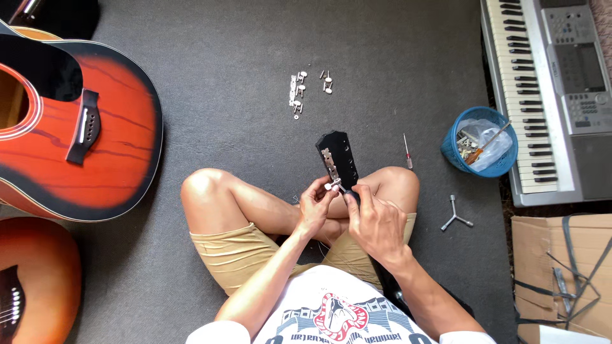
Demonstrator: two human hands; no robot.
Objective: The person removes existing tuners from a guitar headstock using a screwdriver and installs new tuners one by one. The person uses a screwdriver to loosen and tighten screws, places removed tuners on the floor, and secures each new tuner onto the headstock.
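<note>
A black guitar headstock [338, 156] points away from me over my crossed legs, with a silver tuner strip along its left edge. My left hand [315, 205] pinches a white-knobbed tuner at the lower left side of the headstock. My right hand [375, 220] is closed around the neck just below the headstock, fingertips meeting the left hand's. The rest of the neck is hidden under my right forearm.
Loose silver tuners [297, 94] lie on the grey carpet ahead. A small screwdriver [407, 151] and a three-armed wrench [455, 216] lie to the right, near a blue basket [479, 141]. An electronic keyboard [548, 95] is far right, a red-orange guitar [70, 134] on the left, cardboard [561, 274] lower right.
</note>
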